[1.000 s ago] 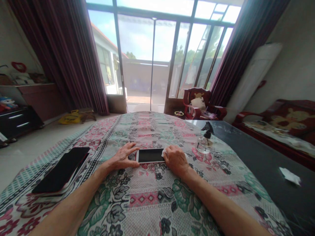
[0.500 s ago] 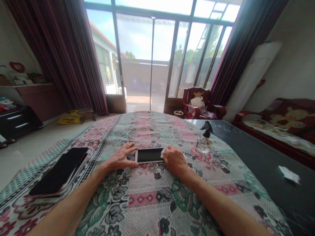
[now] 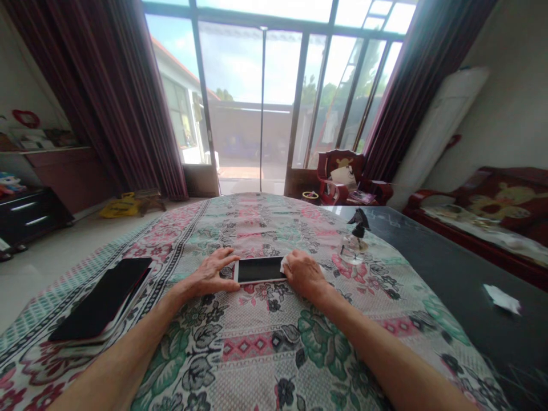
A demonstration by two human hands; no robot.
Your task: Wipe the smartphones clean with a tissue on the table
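Note:
A white-edged phone (image 3: 259, 269) with a dark screen lies flat on the flowered tablecloth (image 3: 265, 354). My left hand (image 3: 212, 273) rests against its left end, fingers spread flat on the cloth. At the phone's right end my right hand (image 3: 303, 273) is closed on a small white wipe (image 3: 283, 263), pressed against that edge of the screen.
A black tablet (image 3: 103, 297) lies on a stack at the cloth's left side. A clear spray bottle (image 3: 353, 244) with a black top stands right of the phone. A crumpled white tissue (image 3: 502, 298) lies on the dark bare tabletop at the right. Sofa, armchair and glass doors are beyond.
Both hands and the phone keep the same arrangement. The view has shifted slightly; no clear movement of the wipe shows.

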